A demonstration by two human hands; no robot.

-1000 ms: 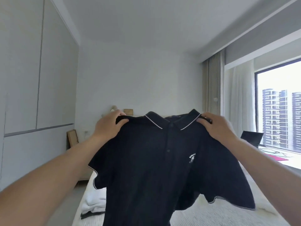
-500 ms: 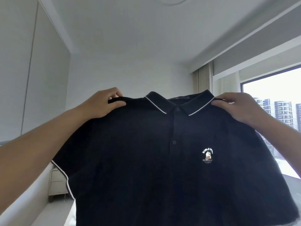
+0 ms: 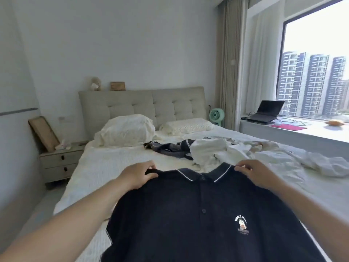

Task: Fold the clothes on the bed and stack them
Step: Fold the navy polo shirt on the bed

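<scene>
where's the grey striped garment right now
In the head view the grey striped garment lies crumpled mid-bed, just in front of the pillows, touching the left edge of the white clothes pile.

The bed [image 3: 98, 167] runs from the padded headboard [image 3: 141, 104] toward the camera under a pale textured cover; two pillows sit right below the headboard, a plump one [image 3: 125, 129] on the left, a flatter one [image 3: 187, 125] on the right. Further from the headboard, mid-bed, a dark striped garment [image 3: 168, 148] lies crumpled; touching its right edge, a heap of white clothes [image 3: 217, 152] spreads toward the window side, trailing into a white sleeve [image 3: 324, 165]. Nearest the camera, farthest from the headboard, the black polo [image 3: 198, 214] is spread front-up over the cover; whether it lies fully flat can't be told.
</scene>
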